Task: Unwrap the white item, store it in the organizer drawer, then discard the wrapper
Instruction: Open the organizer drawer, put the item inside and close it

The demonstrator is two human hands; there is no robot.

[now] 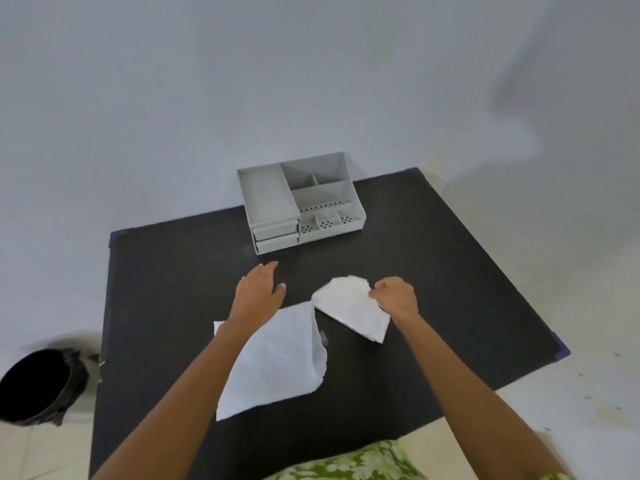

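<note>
Drawers on the organizer [277, 237] beyond the spread, empty left hand [258, 292] are best opened first; the white item [349, 306], pinched by the right hand [394, 297], is kept flat above the tabletop [450, 271].

Dark table [433, 289]: grey organizer [301, 202] at back, white sheet [277, 358] in front.

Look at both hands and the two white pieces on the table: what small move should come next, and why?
Probably the left hand, open and nearest the organizer, should reach forward and pull out one of its shut drawers. The right hand already pinches the folded white item, the flat wrapper lies apart from it, and no drawer is open to receive it.
</note>
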